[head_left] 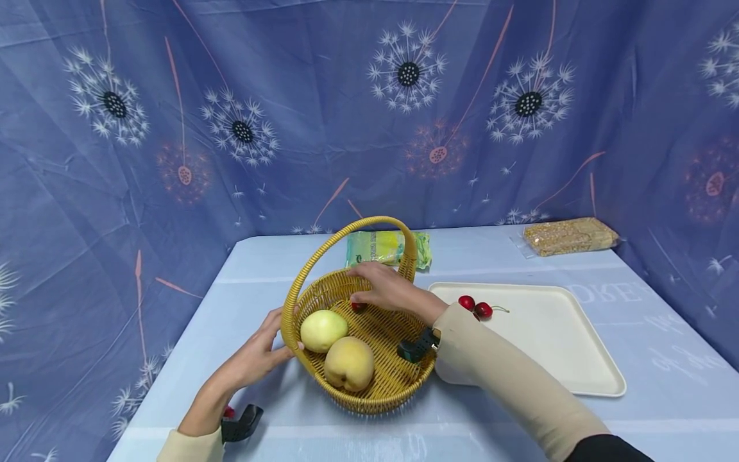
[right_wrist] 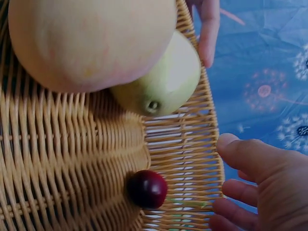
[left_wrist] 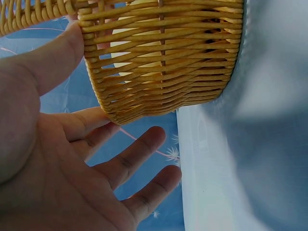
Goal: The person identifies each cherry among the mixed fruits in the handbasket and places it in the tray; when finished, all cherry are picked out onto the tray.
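A yellow wicker basket (head_left: 398,378) with a tall arched handle holds a peach (head_left: 349,364), a pale green pear-like fruit (head_left: 323,330) and a dark red cherry (right_wrist: 147,189). My left hand (head_left: 256,353) grips the rim by the handle's base, thumb and index finger touching the wicker and the other fingers spread outside it. Over the far side of the basket hovers my right hand (head_left: 388,287), its fingers loosely bent with nothing seen between them. The cherry lies below that hand, its green stem pointing towards the fingers.
To the right stands a cream tray (head_left: 554,346) with red cherries (head_left: 484,310) on its left part, partly behind my right sleeve. A green packet (head_left: 375,247) lies behind the basket. A clear bag of grains (head_left: 571,236) sits at the back right.
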Available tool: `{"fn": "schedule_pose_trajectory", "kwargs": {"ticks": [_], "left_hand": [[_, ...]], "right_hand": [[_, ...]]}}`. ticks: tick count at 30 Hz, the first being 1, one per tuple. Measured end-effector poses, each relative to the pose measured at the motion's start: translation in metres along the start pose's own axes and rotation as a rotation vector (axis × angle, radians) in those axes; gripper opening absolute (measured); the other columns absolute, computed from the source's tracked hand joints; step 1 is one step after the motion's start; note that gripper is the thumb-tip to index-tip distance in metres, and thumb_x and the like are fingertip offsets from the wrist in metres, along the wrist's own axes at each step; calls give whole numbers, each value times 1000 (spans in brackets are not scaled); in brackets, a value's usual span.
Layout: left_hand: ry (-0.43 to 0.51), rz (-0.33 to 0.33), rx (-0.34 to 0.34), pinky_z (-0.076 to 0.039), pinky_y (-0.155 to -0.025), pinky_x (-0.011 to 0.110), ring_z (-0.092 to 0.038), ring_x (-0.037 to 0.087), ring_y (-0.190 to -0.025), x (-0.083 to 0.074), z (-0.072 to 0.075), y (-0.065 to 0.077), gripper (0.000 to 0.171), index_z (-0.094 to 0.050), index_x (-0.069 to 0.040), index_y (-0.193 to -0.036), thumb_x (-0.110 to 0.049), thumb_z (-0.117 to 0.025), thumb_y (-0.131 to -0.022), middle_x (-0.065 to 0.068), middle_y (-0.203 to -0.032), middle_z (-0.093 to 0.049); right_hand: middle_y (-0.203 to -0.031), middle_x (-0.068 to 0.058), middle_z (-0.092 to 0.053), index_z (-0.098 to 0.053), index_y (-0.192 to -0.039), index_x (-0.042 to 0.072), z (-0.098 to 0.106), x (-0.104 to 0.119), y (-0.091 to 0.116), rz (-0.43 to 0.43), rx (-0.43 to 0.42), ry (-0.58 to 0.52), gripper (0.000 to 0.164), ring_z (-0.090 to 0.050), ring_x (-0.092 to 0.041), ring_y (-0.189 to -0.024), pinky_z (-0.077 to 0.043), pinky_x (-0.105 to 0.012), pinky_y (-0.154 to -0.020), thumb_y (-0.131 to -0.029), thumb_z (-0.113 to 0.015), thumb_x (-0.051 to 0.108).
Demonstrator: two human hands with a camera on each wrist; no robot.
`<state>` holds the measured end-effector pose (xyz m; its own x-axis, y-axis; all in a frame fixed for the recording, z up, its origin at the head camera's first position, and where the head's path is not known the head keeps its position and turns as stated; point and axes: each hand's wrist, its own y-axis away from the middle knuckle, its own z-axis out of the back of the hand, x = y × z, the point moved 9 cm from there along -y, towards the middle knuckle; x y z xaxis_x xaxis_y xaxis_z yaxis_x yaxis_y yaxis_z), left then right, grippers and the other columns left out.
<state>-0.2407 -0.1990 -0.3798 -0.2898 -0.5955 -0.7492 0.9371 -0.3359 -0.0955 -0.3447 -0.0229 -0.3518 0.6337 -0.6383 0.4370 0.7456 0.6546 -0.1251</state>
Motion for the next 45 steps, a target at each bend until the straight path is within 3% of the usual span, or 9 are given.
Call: {"fn": "schedule_pose_trajectory", "kwargs": {"ticks": [6, 13, 25, 31, 37, 45], "left_hand": [[-7, -20, -16, -20, -106, 70, -23, 42, -139, 0, 1, 0, 68, -32, -7, -146, -22, -66, -88, 17, -147, -30], [-8, -26, -12, -21, -105, 71, -23, 41, -139, 0, 0, 0, 65, -35, -9, -145, -22, -65, -89, 16, -148, -30], [-15, -21, -9, -22, -104, 72, -22, 41, -140, -2, 0, 1, 66, -33, -13, -147, -25, -64, -90, 15, -149, -28], [-10, -14, -8, -21, -104, 71, -22, 41, -140, -1, 0, 0, 67, -32, -12, -147, -24, -64, -89, 16, -149, -28], [-3, -9, -8, -20, -105, 71, -22, 42, -140, 1, 0, -1, 68, -33, -8, -146, -19, -65, -88, 18, -148, -28], [-20, -8, -5, -21, -105, 71, -22, 41, -140, -1, 0, -1, 67, -31, -11, -147, -24, -64, -90, 15, -149, -29]], "right_hand": [[-139, -6, -51, -49, -135, 13, -22, -10, -5, -42, 123, 26, 53, -46, -25, -130, -42, -41, -105, -88, -66, 31], [-137, -4, -53, -49, -136, 14, -36, -14, -5, -53, 200, 65, 52, -50, -22, -126, -44, -39, -103, -88, -67, 26], [-124, -3, -61, -56, -129, 13, -47, -10, -1, 35, 276, 152, 46, -56, -20, -114, -46, -36, -97, -87, -69, 25], [-120, -1, -64, -63, -120, 13, -48, -7, 0, 78, 282, 177, 35, -59, -19, -112, -46, -34, -98, -87, -68, 22], [-126, -2, -62, -64, -120, 12, -36, -3, 5, 83, 238, 83, 34, -61, -17, -105, -48, -32, -93, -87, -68, 21], [-114, 4, -62, -63, -120, 19, -8, 5, 23, 93, 159, -37, 33, -59, -10, -96, -49, -27, -82, -88, -67, 24]]}}
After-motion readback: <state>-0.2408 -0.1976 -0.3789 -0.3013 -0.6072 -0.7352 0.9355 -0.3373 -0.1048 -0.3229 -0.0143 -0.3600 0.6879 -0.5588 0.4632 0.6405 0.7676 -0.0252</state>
